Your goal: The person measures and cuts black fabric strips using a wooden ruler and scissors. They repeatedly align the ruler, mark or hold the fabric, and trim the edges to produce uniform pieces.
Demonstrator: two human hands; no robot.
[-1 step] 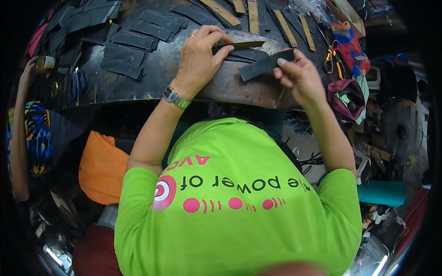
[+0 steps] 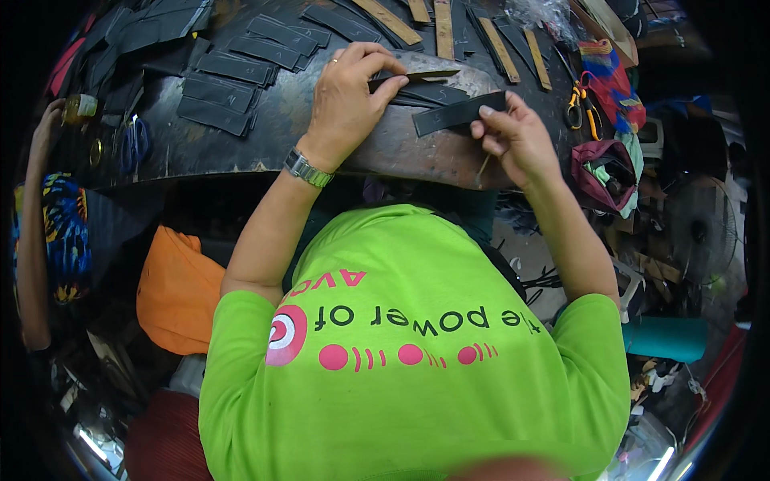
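Observation:
My left hand point(image 2: 346, 104), with a metal-banded watch at the wrist, pinches a thin dark strip point(image 2: 433, 75) that stands nearly edge-on above the table's near part. Between thumb and fingers of my right hand point(image 2: 521, 138) is a flat black strip point(image 2: 449, 118), its free end pointing left. A thin stick point(image 2: 484, 165) pokes out below the right hand's curled fingers; what kind of tool it is I cannot make out. Under and between the hands, more black strips point(image 2: 433, 92) lie on the worn dark table point(image 2: 417, 152).
Rows of black strips point(image 2: 233, 67) cover the table's far left, with brown strips point(image 2: 443, 30) farther right. Scissors point(image 2: 135, 144) lie at the left; yellow-handled cutters point(image 2: 591, 116) and a maroon pouch point(image 2: 601, 172) sit at the right. Another person's hand point(image 2: 50, 120) holds a small jar point(image 2: 79, 108).
My right hand and its black strip have shifted slightly left, and the strip lies a little flatter. The left hand has barely moved.

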